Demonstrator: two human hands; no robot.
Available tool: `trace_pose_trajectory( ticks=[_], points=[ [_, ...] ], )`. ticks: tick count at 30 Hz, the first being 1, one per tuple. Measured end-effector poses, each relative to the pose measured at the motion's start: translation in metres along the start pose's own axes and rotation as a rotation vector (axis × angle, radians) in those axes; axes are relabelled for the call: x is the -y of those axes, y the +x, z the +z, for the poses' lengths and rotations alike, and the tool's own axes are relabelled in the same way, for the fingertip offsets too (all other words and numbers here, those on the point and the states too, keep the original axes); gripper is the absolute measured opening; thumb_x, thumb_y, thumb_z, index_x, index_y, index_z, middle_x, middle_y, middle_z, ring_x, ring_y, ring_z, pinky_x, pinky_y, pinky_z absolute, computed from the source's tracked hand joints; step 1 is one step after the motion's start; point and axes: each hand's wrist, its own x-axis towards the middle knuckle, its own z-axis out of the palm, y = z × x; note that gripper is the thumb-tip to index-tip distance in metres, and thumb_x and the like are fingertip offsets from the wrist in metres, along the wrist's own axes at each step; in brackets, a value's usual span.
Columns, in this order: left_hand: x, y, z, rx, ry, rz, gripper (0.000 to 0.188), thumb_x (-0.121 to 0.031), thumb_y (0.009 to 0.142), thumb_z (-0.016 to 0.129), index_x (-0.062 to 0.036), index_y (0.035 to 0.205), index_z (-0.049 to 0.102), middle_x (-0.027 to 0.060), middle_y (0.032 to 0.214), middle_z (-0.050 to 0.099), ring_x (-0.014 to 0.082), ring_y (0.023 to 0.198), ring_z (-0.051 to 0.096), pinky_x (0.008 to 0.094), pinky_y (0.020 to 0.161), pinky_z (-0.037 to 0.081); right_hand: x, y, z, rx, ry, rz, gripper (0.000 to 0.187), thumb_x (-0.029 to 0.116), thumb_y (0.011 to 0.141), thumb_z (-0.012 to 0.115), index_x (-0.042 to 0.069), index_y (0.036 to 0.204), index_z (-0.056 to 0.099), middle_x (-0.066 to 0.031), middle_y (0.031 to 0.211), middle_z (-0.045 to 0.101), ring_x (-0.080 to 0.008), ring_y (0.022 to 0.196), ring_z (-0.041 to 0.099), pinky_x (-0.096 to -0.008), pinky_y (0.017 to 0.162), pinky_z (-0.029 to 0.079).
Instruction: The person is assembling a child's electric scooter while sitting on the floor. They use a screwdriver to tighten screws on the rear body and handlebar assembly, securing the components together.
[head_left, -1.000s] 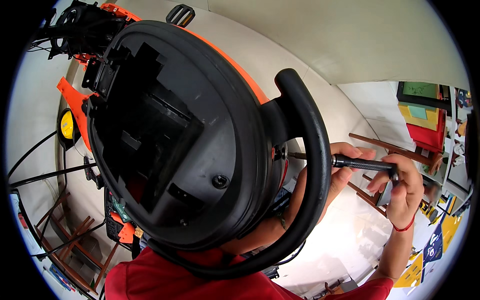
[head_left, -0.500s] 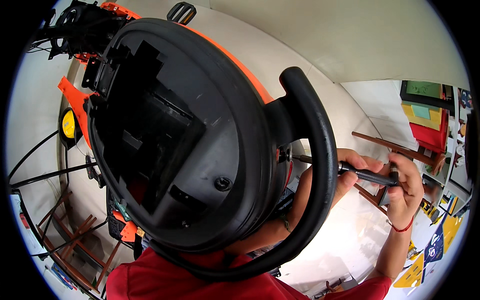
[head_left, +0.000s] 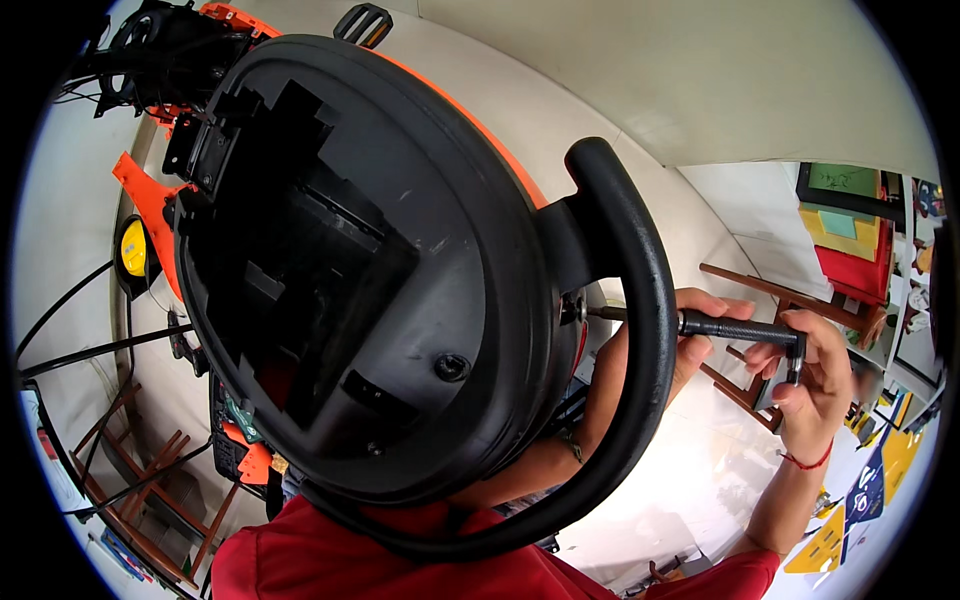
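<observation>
An L-shaped black driver (head_left: 740, 328) lies crosswise behind the black grab rail (head_left: 655, 330). Its thin metal tip meets a fitting (head_left: 572, 307) at the rear of a scooter body, below the rail's mount. My left arm passes beneath the rail, and my left hand (head_left: 690, 352) has its fingers closed loosely around the driver's shaft; the rail hides part of that hand. At the bent end, my right hand (head_left: 822, 385) curls its thumb and fingers around the short arm. The black storage bucket (head_left: 430, 250) sits open to the left of both hands.
Orange body panels (head_left: 145, 200) and a bundle of dark cables and parts (head_left: 150, 60) lie at the far left. A wooden chair (head_left: 790, 295) and crowded shelves (head_left: 915, 290) stand at the right. A black pedal (head_left: 363, 25) sticks out at the top.
The driver has turned: its bent end pointed up and now points down. My right fingers have shifted around that end, while my left hand stays on the shaft.
</observation>
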Motion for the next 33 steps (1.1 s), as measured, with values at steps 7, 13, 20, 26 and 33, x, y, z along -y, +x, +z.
trace_pose_trajectory(
  ticks=[7,13,20,26,33],
  points=[
    [-0.001,0.001,0.001,0.117,-0.125,-0.013,0.021,-0.012,0.097,0.043,0.0009,0.114,0.045,0.0231,0.113,0.059,0.0262,0.106,0.058,0.0359,0.095,0.044,-0.001,0.005,0.007,0.003,0.124,0.402,0.052,0.04,0.098,0.036,-0.005,0.081,0.056,-0.0063,0.052,0.054,-0.0105,0.044,0.055,-0.0188,0.04,0.034],
    [0.005,-0.001,0.0,0.094,-0.151,0.025,0.019,-0.015,0.097,0.045,0.0016,0.107,0.047,0.0192,0.107,0.062,0.0234,0.108,0.057,0.0356,0.098,0.039,0.003,-0.001,-0.001,0.023,0.055,-0.067,0.056,0.031,0.088,0.061,-0.005,0.127,0.041,-0.0125,0.09,0.058,-0.0178,0.084,0.057,-0.0265,0.073,0.045],
    [0.005,0.0,0.001,0.106,-0.101,0.005,0.02,-0.009,0.097,0.043,0.0003,0.115,0.044,0.0239,0.112,0.059,0.0217,0.103,0.057,0.0336,0.09,0.045,-0.015,0.01,0.003,-0.002,0.025,-0.029,0.043,0.034,0.096,0.045,-0.008,0.103,0.053,-0.008,0.057,0.056,-0.0114,0.05,0.056,-0.0208,0.047,0.042],
    [0.003,0.002,-0.005,0.023,0.042,-0.002,0.022,-0.012,0.096,0.048,-0.0016,0.114,0.045,0.0165,0.116,0.057,0.0182,0.11,0.053,0.0299,0.092,0.042,-0.01,0.014,0.009,0.074,0.07,0.456,0.058,0.042,0.1,0.032,-0.002,0.07,0.056,-0.0041,0.047,0.049,-0.0077,0.044,0.049,-0.0238,0.043,0.037],
    [0.005,0.0,-0.003,0.042,0.134,0.083,0.02,-0.009,0.098,0.04,0.0,0.115,0.045,0.0225,0.112,0.06,0.0145,0.091,0.054,0.0275,0.085,0.043,-0.014,-0.001,0.006,-0.01,0.08,-0.063,0.046,0.035,0.093,0.053,-0.005,0.114,0.051,-0.0123,0.079,0.064,-0.0187,0.074,0.063,-0.0267,0.065,0.048]
  ],
)
